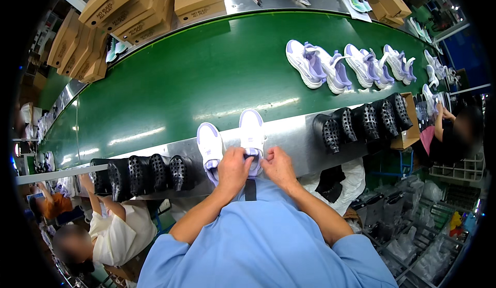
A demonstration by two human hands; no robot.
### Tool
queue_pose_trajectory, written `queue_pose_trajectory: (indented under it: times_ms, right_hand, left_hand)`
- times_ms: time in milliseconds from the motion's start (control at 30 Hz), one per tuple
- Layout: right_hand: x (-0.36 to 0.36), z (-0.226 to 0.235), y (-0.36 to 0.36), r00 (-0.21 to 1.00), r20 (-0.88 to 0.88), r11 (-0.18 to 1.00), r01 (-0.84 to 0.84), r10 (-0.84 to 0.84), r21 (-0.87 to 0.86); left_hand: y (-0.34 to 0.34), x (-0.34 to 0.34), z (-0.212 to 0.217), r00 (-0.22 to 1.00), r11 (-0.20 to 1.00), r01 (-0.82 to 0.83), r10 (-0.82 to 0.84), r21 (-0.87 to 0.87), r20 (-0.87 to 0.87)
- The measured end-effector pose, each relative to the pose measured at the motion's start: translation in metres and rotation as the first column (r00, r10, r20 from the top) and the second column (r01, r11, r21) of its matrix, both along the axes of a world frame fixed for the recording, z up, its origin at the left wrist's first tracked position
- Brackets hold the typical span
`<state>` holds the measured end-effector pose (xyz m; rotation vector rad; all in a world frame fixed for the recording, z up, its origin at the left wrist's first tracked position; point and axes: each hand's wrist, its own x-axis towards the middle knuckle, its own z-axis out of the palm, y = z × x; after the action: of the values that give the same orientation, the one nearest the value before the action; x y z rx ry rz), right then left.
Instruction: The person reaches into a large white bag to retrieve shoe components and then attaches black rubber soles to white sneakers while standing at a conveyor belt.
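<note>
The collar of a white-and-lavender sneaker (251,125) is gripped by the curled fingers of the left hand (232,170) and right hand (279,166). Its matching mate (208,140) is set just to the left, both straddling the grey metal ledge (297,140) and smooth green surface (181,91). The ledge is blocked on either side by black, knobbly moulded pieces (366,122). Open green room is left ahead; brown cardboard boxes (199,1) are stacked beyond, contents hidden.
</note>
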<state>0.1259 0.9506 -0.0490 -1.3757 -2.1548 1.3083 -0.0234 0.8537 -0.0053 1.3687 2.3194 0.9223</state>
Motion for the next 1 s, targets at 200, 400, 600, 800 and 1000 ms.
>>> queue_pose_trajectory:
  times_ms: [200,400,600,800,1000]
  right_hand:
    - [-0.016,0.002,-0.005,0.996,0.070,0.993,-0.039,0.047,-0.107]
    - [-0.018,0.007,-0.006,0.966,0.187,0.983,-0.183,0.176,0.020]
    - [-0.028,0.005,-0.012,0.913,0.300,0.937,-0.325,0.276,0.127]
    - [-0.052,0.001,-0.030,0.901,0.219,0.888,-0.416,0.374,0.196]
    - [-0.048,-0.003,-0.026,0.901,0.196,0.898,-0.416,0.386,0.142]
  left_hand:
    - [-0.007,-0.009,-0.036,0.992,0.989,0.069,-0.054,0.130,-0.116]
    - [-0.040,-0.010,0.028,0.997,0.997,0.075,-0.075,0.007,0.007]
    - [-0.112,-0.031,0.026,0.992,0.988,0.119,-0.123,-0.102,-0.030]
    - [-0.116,-0.031,-0.023,0.973,0.958,0.221,-0.204,-0.182,0.110]
    - [-0.082,-0.026,0.005,0.954,0.872,0.298,-0.264,-0.389,0.140]
